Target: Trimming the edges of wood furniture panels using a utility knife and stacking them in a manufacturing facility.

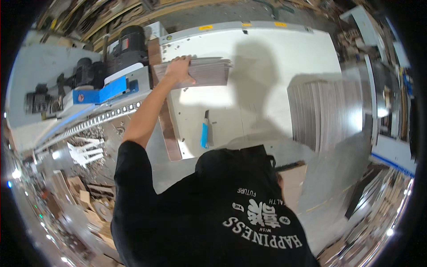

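My left hand [179, 71] is stretched out to the far left part of the white worktop [218, 42]. It lies over the left end of a short stack of grey-brown wood-grain strips [211, 75], fingers across the far side and thumb along the near side, gripping it. Nearer to me on the worktop lies a blue utility knife [205, 131], its dark blade pointing away. My right hand does not show; only a sliver of skin appears beside the right side of my black shirt [200, 200].
A larger pile of wood-grain boards [327, 113] stands at the right. Black motors [129, 44] and a blue guard [100, 92] belong to the machine at the left, beside a chain conveyor [95, 120]. Small dark chips dot the worktop. A metal rail [222, 26] edges its far side.
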### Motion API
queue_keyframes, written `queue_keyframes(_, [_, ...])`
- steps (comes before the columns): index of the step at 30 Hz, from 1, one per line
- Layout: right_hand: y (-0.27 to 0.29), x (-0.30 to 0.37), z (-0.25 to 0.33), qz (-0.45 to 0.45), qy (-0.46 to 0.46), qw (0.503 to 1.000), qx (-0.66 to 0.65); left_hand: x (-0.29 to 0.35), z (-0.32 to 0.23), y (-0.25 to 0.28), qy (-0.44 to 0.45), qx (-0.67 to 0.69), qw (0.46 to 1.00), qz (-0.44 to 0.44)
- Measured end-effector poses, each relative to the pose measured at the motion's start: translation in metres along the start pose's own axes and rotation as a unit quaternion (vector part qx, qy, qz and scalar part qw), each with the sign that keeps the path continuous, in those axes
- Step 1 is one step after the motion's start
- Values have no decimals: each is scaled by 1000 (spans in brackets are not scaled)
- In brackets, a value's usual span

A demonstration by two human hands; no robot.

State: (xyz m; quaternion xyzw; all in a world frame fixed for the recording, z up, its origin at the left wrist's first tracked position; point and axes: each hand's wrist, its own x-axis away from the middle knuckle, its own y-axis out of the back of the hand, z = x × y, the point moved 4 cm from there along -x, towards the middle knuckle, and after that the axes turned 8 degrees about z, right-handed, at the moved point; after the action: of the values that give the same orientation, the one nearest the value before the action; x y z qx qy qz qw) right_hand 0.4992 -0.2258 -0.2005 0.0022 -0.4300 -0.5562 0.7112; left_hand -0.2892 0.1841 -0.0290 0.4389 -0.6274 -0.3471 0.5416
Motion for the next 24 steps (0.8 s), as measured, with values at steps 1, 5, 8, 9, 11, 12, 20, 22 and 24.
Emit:
queue_keyframes(1, [-15, -15, 59, 25, 43, 998, -25, 0, -9, 15, -20, -39, 999, 0])
queue_keyframes(5, [5, -44, 155, -37, 53, 993, -97, 27, -38, 18, -10, -38, 999, -18])
queue_keyframes(8, [24, -77, 222, -67, 87, 992, -68, 46, -83, 10, -14, -25, 999, -35])
queue_keyframes(9, [25, -86, 249, -77, 131, 985, -84, 51, -101, 4, -18, -24, 999, -32])
queue_keyframes(11, [23, -110, 290, -88, 185, 978, 36, 59, -147, -5, -92, -16, 993, -75])
queue_keyframes(12, [21, -117, 318, -86, 233, 965, 82, 61, -165, -16, -93, -15, 993, -74])
queue_keyframes(20, [-13, -162, 366, 18, 247, 968, -27, 68, -255, -79, -207, 16, 975, -83])
queue_keyframes(22, [-18, -168, 363, 15, 261, 961, -86, 75, -248, -76, -199, 41, 977, -69])
queue_keyframes(24, [-21, -176, 355, 7, 272, 951, -149, 85, -235, -60, -171, 70, 977, -107])
